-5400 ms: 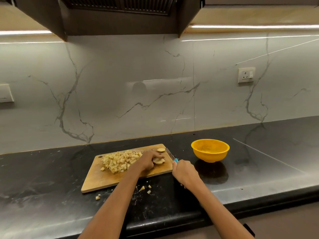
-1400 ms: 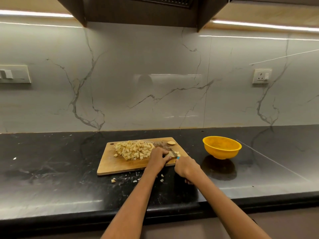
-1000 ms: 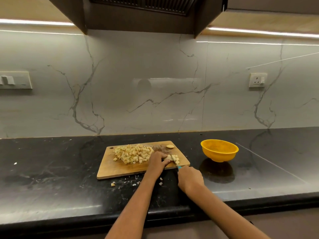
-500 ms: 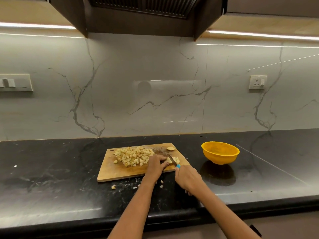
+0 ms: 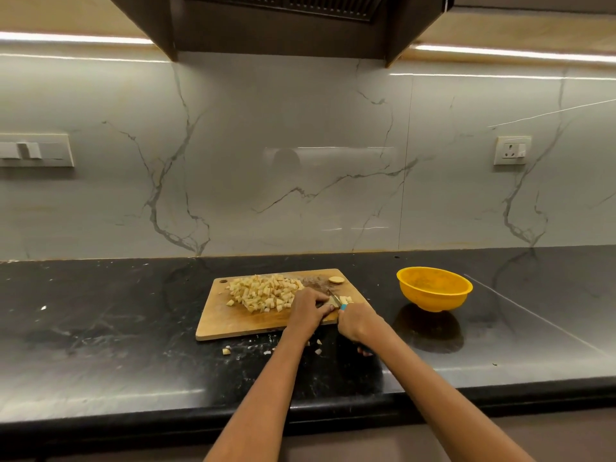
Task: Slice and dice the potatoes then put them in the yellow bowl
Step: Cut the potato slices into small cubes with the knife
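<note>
Right now our left hand (image 5: 308, 306) has fingers curled down over a small potato piece at the cutting board's (image 5: 233, 323) near-right corner, pinning it; the piece itself is mostly hidden under the knuckles. Our right hand (image 5: 358, 323) is clenched round the knife (image 5: 337, 302) handle w/ a bit of blue grip showing above the fist, blade angled up-left & touching the board just beside the left fingertips. A few fresh cubes (image 5: 346, 299) lie right of the blade. Behind them, a round potato slice (image 5: 336, 279) sits alone near the board's far-right corner. The diced potato pile (image 5: 265, 292), pale yellow & uneven, covers the board's middle-back, touching our left knuckles approx. Stray bits (image 5: 226, 351) lie on the black countertop (image 5: 100, 328) in front of the board, some under our left forearm. The yellow bowl (image 5: 434, 288) stands upright to the right, well apart from the board; nothing between them. Marble backsplash (image 5: 300, 161) behind, w/ a socket (image 5: 511, 150) at right, switch plate (image 5: 33, 150) at left, hood (image 5: 283, 25) overhead.
</note>
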Demonstrator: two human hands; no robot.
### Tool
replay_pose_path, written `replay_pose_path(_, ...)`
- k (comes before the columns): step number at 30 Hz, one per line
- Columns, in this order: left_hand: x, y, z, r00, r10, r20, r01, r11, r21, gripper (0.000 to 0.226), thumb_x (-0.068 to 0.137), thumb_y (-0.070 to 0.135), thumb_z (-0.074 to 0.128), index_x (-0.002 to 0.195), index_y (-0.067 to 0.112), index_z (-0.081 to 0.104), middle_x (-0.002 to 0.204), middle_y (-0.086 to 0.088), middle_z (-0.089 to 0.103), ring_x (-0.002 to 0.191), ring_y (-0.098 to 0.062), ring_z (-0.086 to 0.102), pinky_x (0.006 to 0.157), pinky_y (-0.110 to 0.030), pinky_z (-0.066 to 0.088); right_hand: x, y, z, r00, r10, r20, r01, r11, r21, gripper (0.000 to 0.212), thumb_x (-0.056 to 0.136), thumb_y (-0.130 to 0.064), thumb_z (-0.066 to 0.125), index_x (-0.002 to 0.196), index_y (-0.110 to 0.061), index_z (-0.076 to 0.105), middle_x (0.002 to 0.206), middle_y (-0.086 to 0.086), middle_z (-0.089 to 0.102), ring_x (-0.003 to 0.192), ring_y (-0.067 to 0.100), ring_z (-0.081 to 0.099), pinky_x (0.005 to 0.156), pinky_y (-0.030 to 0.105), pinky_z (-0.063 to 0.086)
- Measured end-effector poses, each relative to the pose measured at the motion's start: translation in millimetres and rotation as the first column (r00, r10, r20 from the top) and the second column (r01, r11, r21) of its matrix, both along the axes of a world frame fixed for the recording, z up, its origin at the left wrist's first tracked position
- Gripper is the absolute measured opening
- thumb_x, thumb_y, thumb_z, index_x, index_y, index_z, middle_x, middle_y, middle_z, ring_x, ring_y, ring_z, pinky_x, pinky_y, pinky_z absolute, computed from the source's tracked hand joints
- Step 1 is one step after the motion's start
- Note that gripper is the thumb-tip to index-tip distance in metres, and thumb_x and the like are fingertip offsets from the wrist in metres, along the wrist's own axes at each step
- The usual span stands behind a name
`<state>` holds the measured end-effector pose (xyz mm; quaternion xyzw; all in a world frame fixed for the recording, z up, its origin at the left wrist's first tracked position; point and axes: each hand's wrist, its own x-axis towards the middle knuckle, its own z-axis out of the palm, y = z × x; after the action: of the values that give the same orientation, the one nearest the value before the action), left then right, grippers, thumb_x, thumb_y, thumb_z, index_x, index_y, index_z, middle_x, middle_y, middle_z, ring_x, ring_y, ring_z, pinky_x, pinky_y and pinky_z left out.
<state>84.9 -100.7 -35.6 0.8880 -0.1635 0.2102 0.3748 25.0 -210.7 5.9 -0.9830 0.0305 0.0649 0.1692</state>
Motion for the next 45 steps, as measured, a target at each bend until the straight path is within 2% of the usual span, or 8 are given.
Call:
replay_pose_path(3,-0.4,-0.1,0.4,1.000,0.015,-0.004,-0.015,1.000,0.007,0.028,0.082,0.017,0.070,0.106,0.004,0.069,0.105,-0.009,0.071,0.099,-0.015,0.064,0.089,-0.026,0.047,-18.4,0.6,-9.3,0.991,0.036,0.126,-0.009,0.978,-0.208,0.034,0.101,-0.016,0.036,0.128,-0.003,0.052,0.126,0.014,0.057,0.115,0.029,0.057,0.087,0.033,0.046)
replay_pose_path(7,0.6,0.2,-1.1,0.999,0.040,-0.028,-0.041,0.999,0.000,0.032,0.082,0.019,0.070,0.110,0.005,0.068,0.111,-0.009,0.069,0.105,-0.015,0.062,0.089,-0.018,0.041,-38.4,-4.8,-18.5,0.971,0.051,0.235,0.022,0.954,-0.299,0.030,0.101,-0.019,0.041,0.123,-0.006,0.057,0.120,0.009,0.062,0.108,0.024,0.062,0.084,0.031,0.048)
replay_pose_path(13,3.8,1.7,-2.6,0.997,0.058,-0.046,-0.059,0.998,-0.024,0.034,0.081,0.021,0.071,0.112,0.008,0.068,0.112,-0.006,0.068,0.106,-0.013,0.060,0.086,-0.013,0.035,-32.9,-13.9,-14.8,0.969,-0.145,0.199,0.125,0.986,0.107,0.042,0.102,-0.037,0.033,0.117,-0.004,0.056,0.104,0.008,0.063,0.094,0.020,0.064,0.081,0.030,0.052)
replay_pose_path(21,4.0,2.9,-2.2,0.996,0.091,-0.018,-0.091,0.996,0.001,0.030,0.083,0.017,0.069,0.110,0.005,0.068,0.110,-0.008,0.069,0.104,-0.014,0.062,0.088,-0.015,0.038,-15.1,-3.7,-15.8,0.985,-0.108,0.135,0.093,0.989,0.113,0.035,0.101,-0.027,0.035,0.120,-0.003,0.052,0.099,0.008,0.060,0.093,0.022,0.061,0.090,0.036,0.053)
replay_pose_path(26,2.7,2.2,-1.0,0.997,0.074,-0.002,-0.074,0.997,0.023,0.027,0.081,0.017,0.071,0.105,0.006,0.070,0.105,-0.007,0.071,0.099,-0.014,0.064,0.088,-0.019,0.044,-13.9,0.4,-10.1,0.994,-0.054,0.095,0.048,0.997,0.067,0.035,0.102,-0.023,0.033,0.120,0.001,0.050,0.118,0.018,0.062,0.082,0.024,0.059,0.063,0.029,0.048)
replay_pose_path(31,-0.9,2.3,1.3,0.998,0.063,0.014,-0.063,0.998,0.016,0.022,0.080,0.015,0.071,0.100,0.006,0.073,0.098,-0.006,0.073,0.092,-0.012,0.065,0.084,-0.019,0.046,0.7,8.0,1.0,0.999,-0.027,0.030,0.026,0.999,0.025,0.034,0.102,-0.018,0.030,0.084,0.001,0.051,0.100,0.020,0.067,0.049,0.021,0.051,0.045,0.027,0.043)
replay_pose_path(36,-2.8,2.1,0.5,0.997,0.081,0.007,-0.081,0.997,-0.008,0.022,0.082,0.015,0.070,0.102,0.007,0.072,0.099,-0.006,0.072,0.093,-0.010,0.064,0.083,-0.015,0.044,-14.3,3.2,-4.6,0.998,0.005,0.070,-0.001,0.998,-0.058,0.034,0.101,-0.021,0.035,0.124,-0.001,0.051,0.123,0.015,0.058,0.110,0.030,0.059,0.089,0.036,0.048)
replay_pose_path(45,-1.2,0.7,-0.8,0.993,0.111,-0.034,-0.112,0.993,-0.036,0.032,0.081,0.019,0.071,0.111,0.007,0.067,0.110,-0.007,0.069,0.106,-0.015,0.061,0.092,-0.020,0.041,-35.1,-10.6,-17.9,0.972,-0.110,0.208,0.102,0.994,0.047,0.041,0.102,-0.036,0.034,0.119,-0.006,0.056,0.118,0.010,0.062,0.106,0.023,0.060,0.082,0.030,0.047)
